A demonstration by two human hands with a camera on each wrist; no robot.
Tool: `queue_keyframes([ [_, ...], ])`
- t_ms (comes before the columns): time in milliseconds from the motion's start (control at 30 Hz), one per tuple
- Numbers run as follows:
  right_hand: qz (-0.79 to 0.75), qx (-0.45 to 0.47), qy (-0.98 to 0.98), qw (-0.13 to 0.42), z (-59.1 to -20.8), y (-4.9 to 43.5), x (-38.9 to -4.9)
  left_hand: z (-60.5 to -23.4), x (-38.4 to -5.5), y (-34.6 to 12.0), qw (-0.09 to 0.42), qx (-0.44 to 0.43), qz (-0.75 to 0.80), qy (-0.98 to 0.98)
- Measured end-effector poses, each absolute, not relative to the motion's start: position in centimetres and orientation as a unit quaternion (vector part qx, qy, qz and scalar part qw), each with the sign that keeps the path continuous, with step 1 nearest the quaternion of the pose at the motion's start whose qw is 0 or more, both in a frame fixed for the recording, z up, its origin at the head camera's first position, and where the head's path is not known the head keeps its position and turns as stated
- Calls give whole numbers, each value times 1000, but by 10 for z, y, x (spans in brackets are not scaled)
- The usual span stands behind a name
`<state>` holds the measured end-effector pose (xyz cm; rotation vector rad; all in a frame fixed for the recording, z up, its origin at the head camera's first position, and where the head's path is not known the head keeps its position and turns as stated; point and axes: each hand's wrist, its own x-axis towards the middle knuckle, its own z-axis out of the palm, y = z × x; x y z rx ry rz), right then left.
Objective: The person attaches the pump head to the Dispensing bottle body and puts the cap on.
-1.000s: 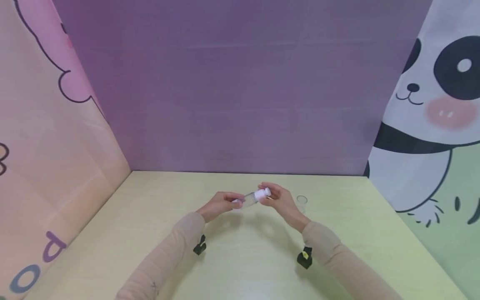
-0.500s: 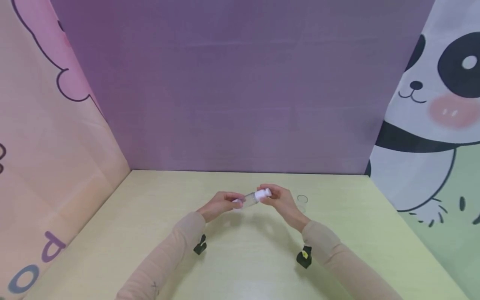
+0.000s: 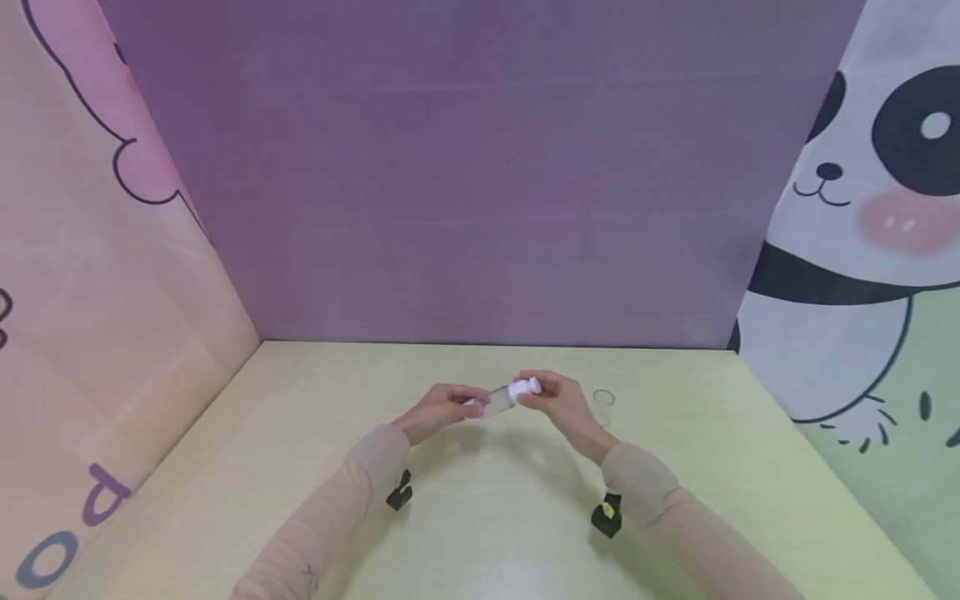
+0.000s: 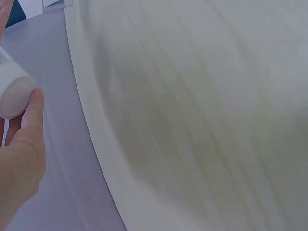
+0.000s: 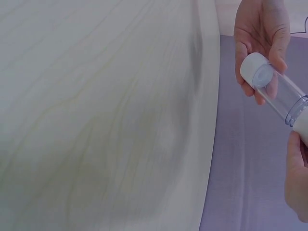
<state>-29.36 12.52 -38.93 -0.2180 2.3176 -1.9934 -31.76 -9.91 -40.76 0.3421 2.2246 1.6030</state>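
Note:
A small clear bottle (image 3: pixel 497 402) with a white base (image 5: pixel 252 67) and a white top (image 3: pixel 522 389) is held tilted above the table, its top end higher and to the right. My left hand (image 3: pixel 438 408) grips it round the base, thumb and fingers on opposite sides. The white top is pinched by my right hand (image 3: pixel 566 408), whose fingers come from the right. In the right wrist view, the clear wall (image 5: pixel 284 98) seems to have nothing inside but the inner face of the base. The left wrist view shows the base end-on, partly cut off.
A clear cup-like piece with a thin ring rim (image 3: pixel 603 398) stands on the pale wooden table (image 3: pixel 480 517), just right of my right hand. A purple backdrop (image 3: pixel 480 208) rises at the far edge. Printed panels flank both sides; a panda (image 3: pixel 832 275) decorates the right one.
Both hands keep their hold on the bottle. My right hand has shifted very slightly downward at the white top; my left hand stays in place.

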Motion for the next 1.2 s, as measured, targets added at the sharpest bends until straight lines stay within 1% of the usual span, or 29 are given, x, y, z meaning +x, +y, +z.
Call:
queue_keyframes([
  [900, -632, -46, 773, 36, -390, 132, -285, -405, -302, -90, 177, 108, 564, 800],
  [1200, -630, -54, 774, 34, -391, 134, -283, -405, -297, -88, 170, 109, 566, 799],
])
